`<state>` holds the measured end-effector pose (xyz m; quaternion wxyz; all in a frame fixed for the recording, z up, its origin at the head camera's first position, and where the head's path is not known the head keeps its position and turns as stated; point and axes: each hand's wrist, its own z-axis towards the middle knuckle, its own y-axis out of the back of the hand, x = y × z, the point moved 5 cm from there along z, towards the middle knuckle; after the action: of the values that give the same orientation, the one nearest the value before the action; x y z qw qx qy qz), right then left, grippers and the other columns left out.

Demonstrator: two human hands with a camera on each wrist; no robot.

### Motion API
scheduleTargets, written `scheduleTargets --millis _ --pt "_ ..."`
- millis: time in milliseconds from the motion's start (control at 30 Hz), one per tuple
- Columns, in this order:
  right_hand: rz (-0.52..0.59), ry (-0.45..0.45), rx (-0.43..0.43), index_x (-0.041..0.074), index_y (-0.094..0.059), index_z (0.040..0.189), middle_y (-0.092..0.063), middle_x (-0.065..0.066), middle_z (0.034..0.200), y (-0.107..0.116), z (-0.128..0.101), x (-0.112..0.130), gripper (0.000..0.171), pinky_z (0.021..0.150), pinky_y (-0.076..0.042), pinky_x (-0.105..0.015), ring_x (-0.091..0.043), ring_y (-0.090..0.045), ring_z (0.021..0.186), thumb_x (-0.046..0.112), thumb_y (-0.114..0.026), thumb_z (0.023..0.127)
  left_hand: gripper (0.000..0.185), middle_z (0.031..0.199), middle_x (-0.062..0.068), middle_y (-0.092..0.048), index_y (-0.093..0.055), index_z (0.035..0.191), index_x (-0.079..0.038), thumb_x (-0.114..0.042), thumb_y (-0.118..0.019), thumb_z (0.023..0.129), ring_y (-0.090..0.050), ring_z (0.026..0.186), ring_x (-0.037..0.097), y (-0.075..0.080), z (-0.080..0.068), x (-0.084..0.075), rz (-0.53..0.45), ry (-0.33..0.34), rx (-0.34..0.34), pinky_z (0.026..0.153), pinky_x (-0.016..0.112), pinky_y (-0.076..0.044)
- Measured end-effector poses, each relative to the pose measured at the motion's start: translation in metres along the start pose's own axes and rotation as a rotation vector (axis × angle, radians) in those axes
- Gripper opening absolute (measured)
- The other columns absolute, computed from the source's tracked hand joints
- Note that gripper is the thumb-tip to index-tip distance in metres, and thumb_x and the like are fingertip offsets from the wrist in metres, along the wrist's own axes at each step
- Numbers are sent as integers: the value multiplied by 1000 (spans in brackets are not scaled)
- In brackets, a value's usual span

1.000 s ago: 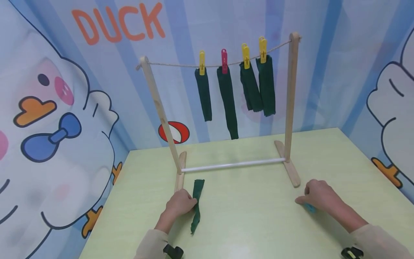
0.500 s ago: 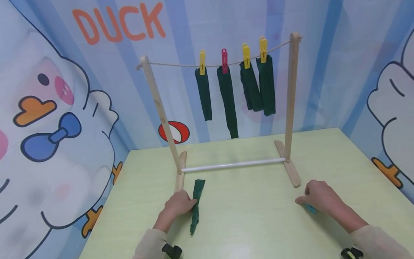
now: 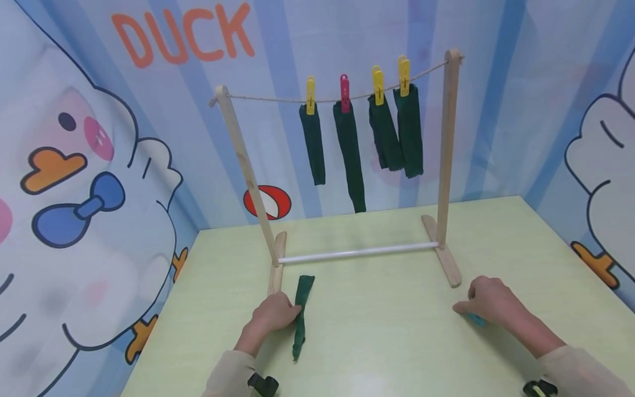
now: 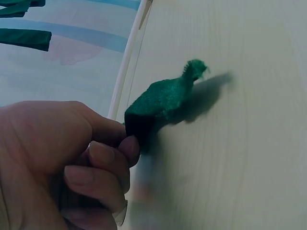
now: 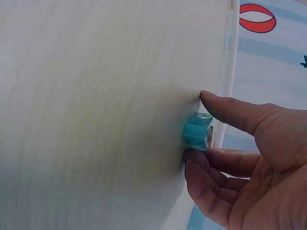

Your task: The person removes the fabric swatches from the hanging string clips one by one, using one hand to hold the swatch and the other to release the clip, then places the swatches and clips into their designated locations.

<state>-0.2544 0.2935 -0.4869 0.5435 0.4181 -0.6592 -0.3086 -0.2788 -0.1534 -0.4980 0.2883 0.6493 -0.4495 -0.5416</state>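
Observation:
My left hand [image 3: 275, 312] pinches a dark green cloth strip [image 3: 305, 288] near its middle, beside the rack's left foot. The left wrist view shows the green cloth [image 4: 160, 98] between thumb and forefinger, one end reaching out over the table. At the table's right, my right hand [image 3: 491, 298] rests around a small teal clip [image 5: 195, 132]. The thumb stands straight and apart from it, and the other fingertips are right at its side. Beyond both hands, several green strips [image 3: 349, 160] hang from a rope, held by yellow clothespins [image 3: 310, 95] and a red clothespin [image 3: 344, 94].
A wooden drying rack [image 3: 448, 149] stands at the back of the pale table [image 3: 377, 331]. A white bar [image 3: 357, 254] joins its two feet low down. Behind and at the sides hangs a blue printed backdrop [image 3: 307, 33] with duck figures.

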Motion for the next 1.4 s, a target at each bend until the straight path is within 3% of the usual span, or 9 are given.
scheduleTargets --millis 333,500,633,800,933,1100,1400 --pt "10 17 -16 -11 -66 97 -65 -11 81 1 -2 -2 58 60 -51 -38 -21 -57 69 43 -79 82 48 49 -5 -36 -49 52 -15 -27 -61 97 -35 46 11 0 0 3 -6 -9 0 45 27 -24" --pt "-16 3 -56 -12 -64 106 -66 -19 88 14 -8 4 71 54 -46 -36 -20 -55 66 55 -74 84 46 50 -4 -39 -60 56 -12 -31 -61 98 -36 48 12 7 -3 2 -9 -11 -21 46 28 -26" --pt "-37 34 -117 -14 -61 113 -68 -23 94 29 -11 15 77 53 -47 -37 -22 -61 70 57 -71 85 44 52 -3 -38 -66 62 -10 -33 -61 99 -35 48 13 15 -2 1 -35 -3 -40 45 28 -25" --pt "-6 140 -255 -11 -66 110 -69 -18 87 40 -14 34 62 50 -47 -36 -21 -61 65 48 -70 90 39 54 -4 -41 -61 64 -12 -31 -63 98 -39 49 12 25 1 -4 -94 -51 -119 45 27 -29" --pt "42 186 -343 -8 -68 110 -70 -17 90 46 -15 47 53 52 -46 -35 -19 -59 65 43 -68 94 28 60 -1 -50 -67 77 -11 -31 -64 98 -46 53 14 36 3 -9 -114 -67 -189 47 28 -35" --pt "56 216 -402 -6 -68 111 -70 -21 97 53 -12 59 52 57 -51 -38 -27 -66 75 43 -67 95 24 63 0 -53 -68 84 -11 -31 -65 98 -48 54 16 50 4 -17 -129 -77 -263 47 28 -36" --pt "78 311 -466 -2 -71 97 -69 -13 89 71 -3 94 38 56 -47 -35 -22 -62 70 36 -68 96 20 72 2 -57 -67 91 -10 -29 -65 98 -50 59 17 75 5 -34 -178 -133 -371 50 29 -40"
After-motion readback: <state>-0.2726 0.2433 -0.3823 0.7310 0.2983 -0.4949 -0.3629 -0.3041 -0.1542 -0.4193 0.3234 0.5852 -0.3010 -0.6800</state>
